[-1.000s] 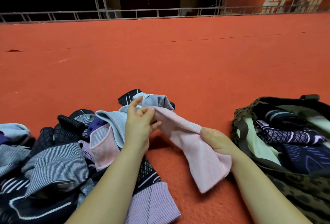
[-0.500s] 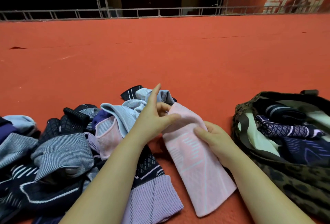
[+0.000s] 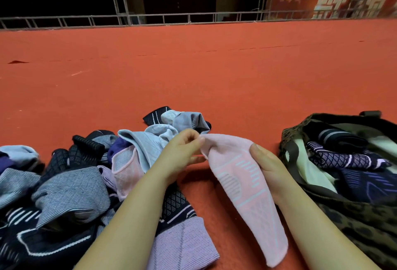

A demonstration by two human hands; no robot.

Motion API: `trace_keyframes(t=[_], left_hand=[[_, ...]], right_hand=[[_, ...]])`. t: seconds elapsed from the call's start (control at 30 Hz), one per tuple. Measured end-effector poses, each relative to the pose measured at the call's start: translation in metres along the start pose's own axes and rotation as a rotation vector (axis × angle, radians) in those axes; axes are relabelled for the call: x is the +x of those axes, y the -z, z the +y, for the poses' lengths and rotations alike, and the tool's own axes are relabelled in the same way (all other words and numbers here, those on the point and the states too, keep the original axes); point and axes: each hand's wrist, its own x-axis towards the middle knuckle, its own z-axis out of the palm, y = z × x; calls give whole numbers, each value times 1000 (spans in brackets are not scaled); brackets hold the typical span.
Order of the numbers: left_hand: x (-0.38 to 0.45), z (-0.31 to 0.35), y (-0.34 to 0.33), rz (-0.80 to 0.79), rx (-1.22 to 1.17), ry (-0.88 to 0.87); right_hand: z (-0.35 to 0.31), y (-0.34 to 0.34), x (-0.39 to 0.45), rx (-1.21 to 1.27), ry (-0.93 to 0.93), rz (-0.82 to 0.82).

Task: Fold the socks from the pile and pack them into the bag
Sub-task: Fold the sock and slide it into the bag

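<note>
1. Head view: the pink sock (image 3: pixel 240 186) hangs between both hands above the red carpet (image 3: pixel 193 72). Its long axis runs from about 11 o'clock, at the far end, down to 5 o'clock, at the loose near end.
2. The left hand (image 3: pixel 182 153) pinches the sock's far end between thumb and curled fingers.
3. The right hand (image 3: pixel 266 164) grips the sock's right edge near the middle, thumb on top; its other fingers are hidden behind the fabric.
4. The sock pile (image 3: pixel 71 183) lies at 9 o'clock of the hands, and the open camouflage bag (image 3: pixel 354 226), already holding dark socks, at 3 o'clock.
5. The fold likely brings the two ends together along that axis; the right hand is nearer the bag.
</note>
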Motion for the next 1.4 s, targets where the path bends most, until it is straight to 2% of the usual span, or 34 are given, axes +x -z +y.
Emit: trace_keyframes(t=[0.13,0.27,0.47,0.53,0.6,0.7,0.8,0.93,1.0,1.07,1.17,1.3,1.4], left_hand=[[-1,9,0,11,-235,34],[-1,11,2,60,-294,-46],[4,9,9,225,-260,-251],[6,6,11,270,-190,-249],[8,2,8,303,-86,-212],[11,-4,5,306,0,-101],[7,-6,0,223,39,80],[2,-6,-5,-8,-124,314],[0,-4,-4,-116,-123,357],[0,-3,-7,-127,-145,298],[0,5,-20,-43,-120,179],[16,47,-36,-27,-33,0],[34,90,-41,32,35,-193]], right_hand=[[0,1,-2,-67,-72,-59],[-2,0,-3,-73,-106,-125],[1,8,-4,-56,-272,-273],[1,8,-7,-80,-359,-372],[3,7,-6,-95,-398,-403],[5,7,-1,-98,-332,-249],[0,8,1,-7,-222,-111],[-4,6,0,118,-98,-50],[-8,3,-1,134,-61,-27],[-11,1,-2,177,-98,20],[-19,-2,2,62,-123,230],[-57,-12,30,-171,30,416],[-107,-25,51,-179,190,425]])
